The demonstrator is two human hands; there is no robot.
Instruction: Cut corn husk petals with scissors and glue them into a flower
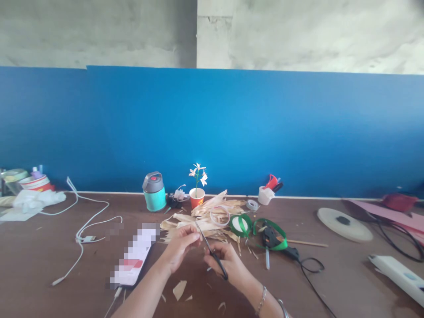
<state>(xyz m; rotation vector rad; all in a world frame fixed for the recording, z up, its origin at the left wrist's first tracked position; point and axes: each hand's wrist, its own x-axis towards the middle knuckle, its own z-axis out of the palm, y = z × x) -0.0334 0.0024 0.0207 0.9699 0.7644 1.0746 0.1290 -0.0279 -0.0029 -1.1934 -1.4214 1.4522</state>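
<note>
right hand curled closed round scissors, blades angled toward left hand; left fingertips drawn together, any piece between them too small to make out. looks like a trimming step; a clean cut would call for a steady pinch, blades clear of fingers. husks heaped just beyond both hands. past them, red cup with flowers; beyond right hand, white cup with pens; beyond left, lidded jar, contents hidden.

Blue partition behind brown table; grey wall (patchy) above.
</note>
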